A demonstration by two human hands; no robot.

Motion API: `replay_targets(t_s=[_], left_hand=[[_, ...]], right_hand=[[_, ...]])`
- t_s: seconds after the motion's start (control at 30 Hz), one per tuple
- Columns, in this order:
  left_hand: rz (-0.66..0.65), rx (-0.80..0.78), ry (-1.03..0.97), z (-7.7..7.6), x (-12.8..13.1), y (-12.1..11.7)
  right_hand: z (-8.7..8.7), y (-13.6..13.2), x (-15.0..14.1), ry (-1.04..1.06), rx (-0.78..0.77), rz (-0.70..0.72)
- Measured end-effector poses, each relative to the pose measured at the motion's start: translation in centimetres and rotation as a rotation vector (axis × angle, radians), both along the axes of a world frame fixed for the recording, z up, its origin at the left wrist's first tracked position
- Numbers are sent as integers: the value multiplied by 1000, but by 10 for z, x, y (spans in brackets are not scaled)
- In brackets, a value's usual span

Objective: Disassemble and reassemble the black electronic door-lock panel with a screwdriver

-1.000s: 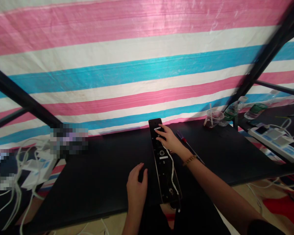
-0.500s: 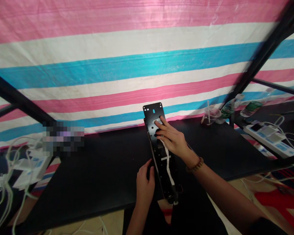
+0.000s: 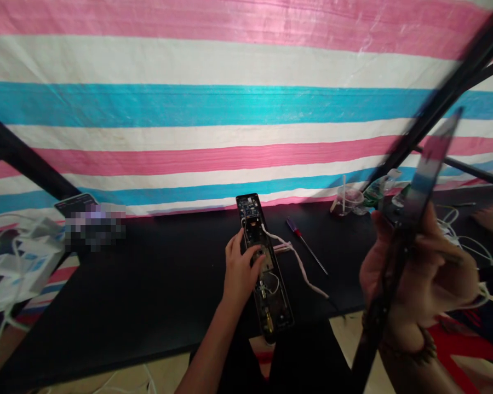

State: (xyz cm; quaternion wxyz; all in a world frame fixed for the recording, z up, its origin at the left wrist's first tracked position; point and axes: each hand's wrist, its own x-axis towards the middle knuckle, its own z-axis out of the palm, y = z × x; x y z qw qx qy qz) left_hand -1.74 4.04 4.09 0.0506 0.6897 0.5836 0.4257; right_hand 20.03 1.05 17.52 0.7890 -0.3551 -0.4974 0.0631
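Left hand (image 3: 239,276) half-open, gripping nothing, fingers over open housing (image 3: 286,307) on surface (image 3: 160,284), probably to steady it; right hand (image 3: 419,273) clamped round black plate (image 3: 431,164), held up clear, presumably for access.

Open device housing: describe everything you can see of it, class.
The device housing is a long, dark case, its material unclear, lying open side up on the black table, near end at the front edge. A circuit board sits at the far end; nearer are a white wire and a brass-coloured part. The left hand appears to touch its left side, thumb over the interior. A white cable crosses its right rim.
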Motion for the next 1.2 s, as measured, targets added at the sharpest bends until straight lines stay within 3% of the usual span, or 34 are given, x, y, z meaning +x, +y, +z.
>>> replay_targets(t_s=[0.07, 0.13, 0.2, 0.33, 0.4, 0.57, 0.63, 0.7, 0.77, 0.83, 0.9, 1.0, 1.1, 1.2], left_hand=[[-29, 43, 12, 4, -3, -4], [-24, 85, -10, 7, -10, -11], [24, 101, -47, 6, -22, -19], [99, 8, -26, -17, -56, -36], [73, -61, 27, -35, -69, -43], [37, -184, 100, -66, -75, -52], [48, -211, 110, -67, -71, -50], [51, -225, 98, -57, -67, -44], [27, -231, 67, -36, -64, -30], [-28, -218, 39, -7, -62, -10], [-51, -168, 52, 25, -58, 17], [-40, -131, 186, 58, -50, 57], [22, -238, 426, 68, -40, 85], [103, -306, 544, 66, -32, 94]], right_hand=[[-4, 23, 5, 42, 44, 1], [-24, 49, 15, -27, -120, 59], [-55, 76, 30, -124, -297, 143], [-125, 125, 65, -227, -521, 238], [-150, 145, 81, -301, -569, 262], [-183, 175, 107, -478, -644, 274], [-193, 180, 112, -536, -674, 284], [-201, 184, 115, -595, -696, 308], [-203, 187, 116, -661, -717, 339], [-194, 185, 113, -729, -730, 338], [-171, 177, 102, -792, -689, 296], [-124, 148, 66, -935, -470, 272], [-90, 109, 13, -1077, -330, 402], [-87, 80, -33, -1227, -330, 443]])
